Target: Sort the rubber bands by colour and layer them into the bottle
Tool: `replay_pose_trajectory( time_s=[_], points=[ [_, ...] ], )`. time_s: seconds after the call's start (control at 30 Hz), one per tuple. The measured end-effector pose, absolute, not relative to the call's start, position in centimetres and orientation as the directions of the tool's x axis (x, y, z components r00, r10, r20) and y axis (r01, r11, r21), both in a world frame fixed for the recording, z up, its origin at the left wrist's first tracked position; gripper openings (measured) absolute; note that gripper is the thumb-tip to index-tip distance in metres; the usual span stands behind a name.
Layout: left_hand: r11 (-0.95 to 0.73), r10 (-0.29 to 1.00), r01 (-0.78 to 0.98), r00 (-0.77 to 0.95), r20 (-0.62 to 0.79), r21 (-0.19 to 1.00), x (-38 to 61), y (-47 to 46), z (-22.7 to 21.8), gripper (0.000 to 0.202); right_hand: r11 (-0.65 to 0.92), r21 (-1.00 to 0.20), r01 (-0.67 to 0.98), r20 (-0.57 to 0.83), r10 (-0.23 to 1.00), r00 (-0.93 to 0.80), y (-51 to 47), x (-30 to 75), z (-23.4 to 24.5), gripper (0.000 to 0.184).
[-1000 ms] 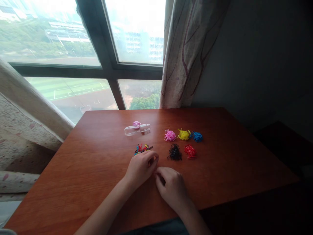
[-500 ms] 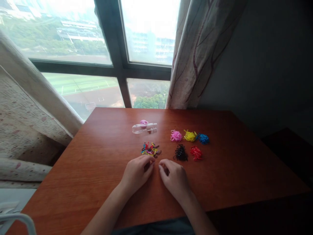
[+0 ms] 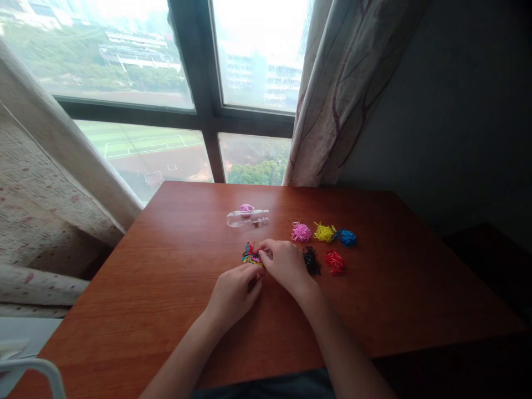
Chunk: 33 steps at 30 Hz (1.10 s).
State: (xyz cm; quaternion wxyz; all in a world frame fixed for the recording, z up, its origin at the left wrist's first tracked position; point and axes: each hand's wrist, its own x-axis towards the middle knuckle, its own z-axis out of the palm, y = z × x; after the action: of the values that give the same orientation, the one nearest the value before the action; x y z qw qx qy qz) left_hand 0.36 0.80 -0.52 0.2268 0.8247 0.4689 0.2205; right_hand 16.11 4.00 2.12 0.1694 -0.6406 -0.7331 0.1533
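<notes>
Against the window [image 3: 204, 100] stands the wooden table [image 3: 166, 238]; left to right, I see the left hand [image 3: 233, 293], fingertips close together, just beside the mixed band pile [image 3: 250, 256], with the clear bottle [image 3: 236, 220] behind. The right hand [image 3: 286, 265] has its fingertips narrowed at that pile's right side; whether either hand grips a band, I cannot tell. Next lie the pink heap [image 3: 301, 232], black heap [image 3: 312, 262], yellow heap [image 3: 324, 233], red heap [image 3: 334, 262] and blue heap [image 3: 347, 238].

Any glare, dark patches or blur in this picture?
All in the head view: the window is washed out up top; pale glare lies on the table around the bottle; the right-hand wall is very dark; the mixed bands by the right hand look soft.
</notes>
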Motion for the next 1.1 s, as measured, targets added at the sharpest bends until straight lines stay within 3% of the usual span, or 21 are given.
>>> replay_pose_trajectory(
  time_s=[0.5,0.9,1.1],
  points=[
    [-0.473,0.87,0.701,0.469,0.153,0.535,0.2,0.8,-0.3,0.013,0.251,-0.204,0.946,-0.07,0.96,-0.27,8.0,14.4,3.0,0.028],
    [-0.473,0.868,0.694,0.471,0.155,0.542,0.3,0.8,-0.3,0.013,0.256,-0.173,0.951,-0.063,0.961,-0.27,6.8,15.7,3.7,0.02],
    [-0.452,0.88,0.691,0.448,0.156,0.564,0.3,0.7,-0.4,0.013,0.212,-0.26,0.942,0.088,0.977,-0.196,4.3,18.5,3.7,0.014]
  ],
)
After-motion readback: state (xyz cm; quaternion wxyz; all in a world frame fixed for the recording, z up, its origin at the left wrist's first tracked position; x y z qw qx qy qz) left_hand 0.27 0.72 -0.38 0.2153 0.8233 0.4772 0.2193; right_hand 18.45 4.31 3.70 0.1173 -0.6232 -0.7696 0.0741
